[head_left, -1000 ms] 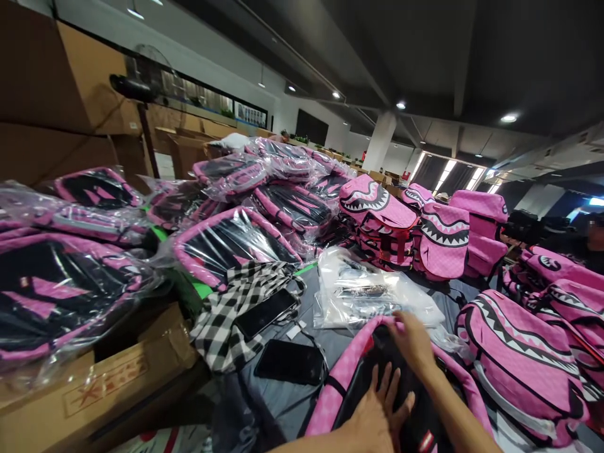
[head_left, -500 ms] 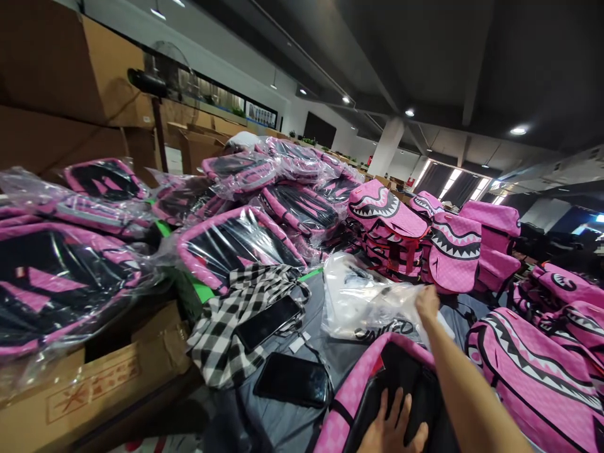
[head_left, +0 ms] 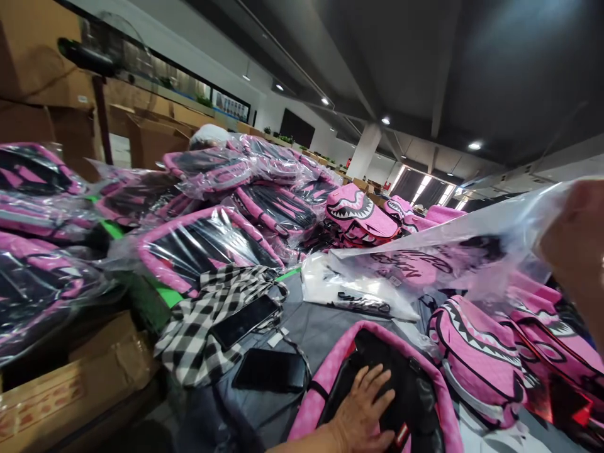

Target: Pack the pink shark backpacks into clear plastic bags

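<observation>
My left hand (head_left: pixel 361 406) lies flat with fingers spread on the black back panel of a pink backpack (head_left: pixel 419 387) at the bottom centre. At the right edge my right hand (head_left: pixel 576 242), blurred and partly cut off, is closed on one end of a clear plastic bag (head_left: pixel 476 236). That printed bag stretches leftward in the air over a pile of folded plastic bags (head_left: pixel 356 292) on the grey cloth (head_left: pixel 321 333). Just right of the pink backpack sits another one with a shark-mouth print (head_left: pixel 476 362).
Plastic-wrapped backpacks (head_left: pixel 207 242) are heaped at the left and back. Two dark phones (head_left: pixel 271 370) and a black-and-white checked cloth (head_left: pixel 193 343) lie left of centre. A cardboard box (head_left: pixel 80 384) stands lower left, and a fan (head_left: pixel 89 58) rises behind.
My right hand has swung right and nearer, pulling a plastic bag from the pile. My left hand stays on the backpack, showing further up in view. The camera has turned right.
</observation>
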Available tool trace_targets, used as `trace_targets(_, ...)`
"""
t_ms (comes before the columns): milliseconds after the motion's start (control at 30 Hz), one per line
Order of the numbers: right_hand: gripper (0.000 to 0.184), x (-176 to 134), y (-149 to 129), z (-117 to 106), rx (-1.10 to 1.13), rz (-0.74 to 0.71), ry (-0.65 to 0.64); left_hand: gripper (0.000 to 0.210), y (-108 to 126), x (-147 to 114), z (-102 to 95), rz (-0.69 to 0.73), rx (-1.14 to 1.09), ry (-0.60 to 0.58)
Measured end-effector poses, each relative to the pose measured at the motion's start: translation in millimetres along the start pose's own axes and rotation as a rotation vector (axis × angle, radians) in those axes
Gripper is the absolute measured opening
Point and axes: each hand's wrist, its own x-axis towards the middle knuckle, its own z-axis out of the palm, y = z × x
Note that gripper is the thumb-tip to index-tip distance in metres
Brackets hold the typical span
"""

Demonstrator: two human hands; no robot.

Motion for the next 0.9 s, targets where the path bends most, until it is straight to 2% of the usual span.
trace_targets(67, 0.078, -68.2, -19.6, -14.4, 0.113, -0.169, -0.163, 0.055, 16.9, 2.4, 4.2, -0.005, -0.236, 0.038)
trace_targets(100, 0.07, -110.7, -29.7, -17.0, 0.186, -0.257, -0.257, 0.058, 28.1, 1.8, 6.0, -0.035, -0.404, 0.079)
trace_targets(167, 0.059, -198.6, -47.6, -17.4, 0.387, -0.354, -0.499, 0.081, 55.2, -4.9, 4.4, -0.156, -0.816, 0.198)
trace_targets(233, 0.051, -272.7, -61.3, -16.1, 0.604, -0.278, -0.721, 0.09, 84.7, -17.6, -6.2, -0.328, -1.22, 0.33)
trace_targets(300, 0.043, -321.1, -70.9, -14.5, 0.74, -0.085, -0.841, 0.082, 110.4, -32.6, -22.9, -0.53, -1.467, 0.44)
trace_targets(400, 0.038, -352.5, -80.4, -7.1, 0.795, 0.131, -0.885, 0.076, 132.5, -52.9, -46.0, -0.907, -1.508, 0.572)
trace_targets(467, 0.037, -360.7, -86.3, 0.4, 0.825, 0.211, -0.891, 0.071, 135.9, -64.1, -55.2, -1.038, -1.457, 0.629)
trace_targets(533, 0.039, -367.6, -93.0, 5.2, 0.844, 0.244, -0.881, 0.066, 133.8, -73.6, -60.7, -1.044, -1.393, 0.679)
trace_targets(600, 0.04, -375.5, -99.7, 2.7, 0.931, 0.268, -0.937, 0.062, 129.8, -81.7, -65.8, -1.033, -1.334, 0.713)
trace_targets(667, 0.045, -384.3, -104.6, -9.4, 1.1, 0.333, -1.035, 0.062, 126.8, -88.3, -72.7, -1.036, -1.315, 0.749)
trace_targets(733, 0.05, -393.8, -105.9, -28.9, 1.181, 0.363, -1.053, 0.063, 125.5, -93.5, -81.3, -1.022, -1.332, 0.782)
trace_targets(767, 0.052, -398.9, -105.2, -39.3, 1.148, 0.327, -1.017, 0.061, 125.4, -95.6, -85.7, -1.017, -1.34, 0.795)
trace_targets(833, 0.049, -409.9, -102.0, -57.1, 0.961, 0.156, -0.907, 0.053, 125.7, -99.8, -93.3, -1.009, -1.323, 0.801)
trace_targets(900, 0.031, -420.6, -98.0, -66.7, 0.731, -0.051, -0.791, 0.052, 127.1, -105.2, -99.0, -1.009, -1.266, 0.762)
